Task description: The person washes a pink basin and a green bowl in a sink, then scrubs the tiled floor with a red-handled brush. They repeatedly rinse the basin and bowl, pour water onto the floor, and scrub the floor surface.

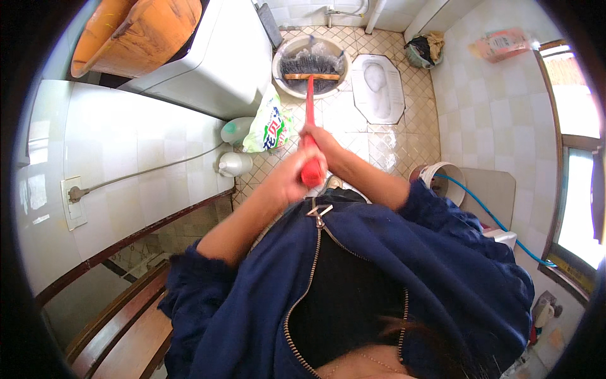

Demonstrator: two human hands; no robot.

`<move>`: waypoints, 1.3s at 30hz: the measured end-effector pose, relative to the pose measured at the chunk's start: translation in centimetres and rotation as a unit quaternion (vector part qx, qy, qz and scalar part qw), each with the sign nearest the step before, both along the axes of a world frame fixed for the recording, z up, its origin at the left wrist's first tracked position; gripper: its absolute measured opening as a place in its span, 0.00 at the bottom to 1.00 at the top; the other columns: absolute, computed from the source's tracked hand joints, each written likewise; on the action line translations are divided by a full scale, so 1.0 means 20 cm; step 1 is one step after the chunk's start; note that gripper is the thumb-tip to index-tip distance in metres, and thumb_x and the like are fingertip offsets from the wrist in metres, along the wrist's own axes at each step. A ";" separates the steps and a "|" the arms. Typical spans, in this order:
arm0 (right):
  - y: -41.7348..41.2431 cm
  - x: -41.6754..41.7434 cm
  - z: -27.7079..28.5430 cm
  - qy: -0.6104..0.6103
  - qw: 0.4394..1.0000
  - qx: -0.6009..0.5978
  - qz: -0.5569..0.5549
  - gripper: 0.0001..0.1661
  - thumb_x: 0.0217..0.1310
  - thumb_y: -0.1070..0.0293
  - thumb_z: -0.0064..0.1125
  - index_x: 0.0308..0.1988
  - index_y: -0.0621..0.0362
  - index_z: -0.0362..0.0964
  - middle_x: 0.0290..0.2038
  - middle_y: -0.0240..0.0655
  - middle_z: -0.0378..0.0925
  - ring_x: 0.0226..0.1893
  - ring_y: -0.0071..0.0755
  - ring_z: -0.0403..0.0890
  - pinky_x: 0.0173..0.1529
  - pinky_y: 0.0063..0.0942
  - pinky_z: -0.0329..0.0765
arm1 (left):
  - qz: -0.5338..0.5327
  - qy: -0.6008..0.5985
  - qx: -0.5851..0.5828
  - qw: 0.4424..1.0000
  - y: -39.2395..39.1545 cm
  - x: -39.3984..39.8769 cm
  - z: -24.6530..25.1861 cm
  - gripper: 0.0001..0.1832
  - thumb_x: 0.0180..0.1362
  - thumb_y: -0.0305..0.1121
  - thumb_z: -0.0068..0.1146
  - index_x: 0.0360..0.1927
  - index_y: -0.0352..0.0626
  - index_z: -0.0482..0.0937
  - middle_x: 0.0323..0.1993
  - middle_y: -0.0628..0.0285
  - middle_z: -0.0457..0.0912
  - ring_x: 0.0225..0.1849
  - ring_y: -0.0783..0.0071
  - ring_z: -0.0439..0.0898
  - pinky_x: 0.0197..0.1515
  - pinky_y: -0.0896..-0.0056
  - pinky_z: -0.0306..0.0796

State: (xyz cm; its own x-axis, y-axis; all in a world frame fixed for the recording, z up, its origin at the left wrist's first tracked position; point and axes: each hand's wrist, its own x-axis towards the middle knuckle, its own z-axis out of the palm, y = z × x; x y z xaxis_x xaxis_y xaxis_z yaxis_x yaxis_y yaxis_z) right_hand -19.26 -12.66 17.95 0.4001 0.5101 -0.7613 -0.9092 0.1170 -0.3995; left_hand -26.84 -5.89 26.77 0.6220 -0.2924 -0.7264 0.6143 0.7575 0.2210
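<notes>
Both of my hands grip a mop by its red handle (310,106). My left hand (300,166) wraps the near end, its knob poking out towards me. Just beyond it, my right hand (316,136) is closed around the shaft. At the far end is a wooden crossbar (296,76) with a dark head (305,65) that looks like mop strands. The head lies inside a round, pale basin (294,93) standing on the tiled floor. Clear plastic or suds, I cannot tell which, sit at the basin's back right.
Right of the basin lies a squat toilet (378,102), with a lined waste bin (416,56) beyond. A printed bag (272,125), a green-capped jug (241,129) and a white bottle (236,164) stand left, by a white appliance (222,57). A bucket (452,182) holds a blue hose (487,208).
</notes>
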 end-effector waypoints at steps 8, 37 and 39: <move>0.08 0.21 -0.07 -0.006 0.998 0.026 0.058 0.07 0.41 0.68 0.49 0.22 0.59 0.61 0.16 0.36 0.65 0.17 0.33 0.66 0.24 0.31 0.66 | 0.008 -0.039 -0.056 0.998 0.09 0.20 -0.11 0.05 0.45 0.27 0.48 0.25 0.40 0.65 0.16 0.67 0.67 0.15 0.81 0.67 0.14 0.84 0.61; 0.03 0.12 -0.15 -0.014 0.999 0.037 -0.010 0.08 0.40 0.67 0.51 0.20 0.59 0.62 0.16 0.36 0.66 0.16 0.32 0.66 0.24 0.30 0.66 | 0.001 -0.010 -0.006 1.000 0.02 0.12 -0.10 0.06 0.45 0.27 0.49 0.26 0.41 0.64 0.17 0.66 0.68 0.16 0.80 0.69 0.15 0.82 0.63; 0.01 0.12 -0.15 -0.007 1.000 0.017 0.002 0.08 0.40 0.68 0.50 0.20 0.59 0.62 0.16 0.36 0.66 0.15 0.32 0.66 0.24 0.30 0.67 | 0.004 0.012 -0.017 1.000 0.00 0.11 -0.06 0.06 0.45 0.27 0.48 0.26 0.41 0.64 0.17 0.65 0.68 0.16 0.79 0.69 0.16 0.82 0.63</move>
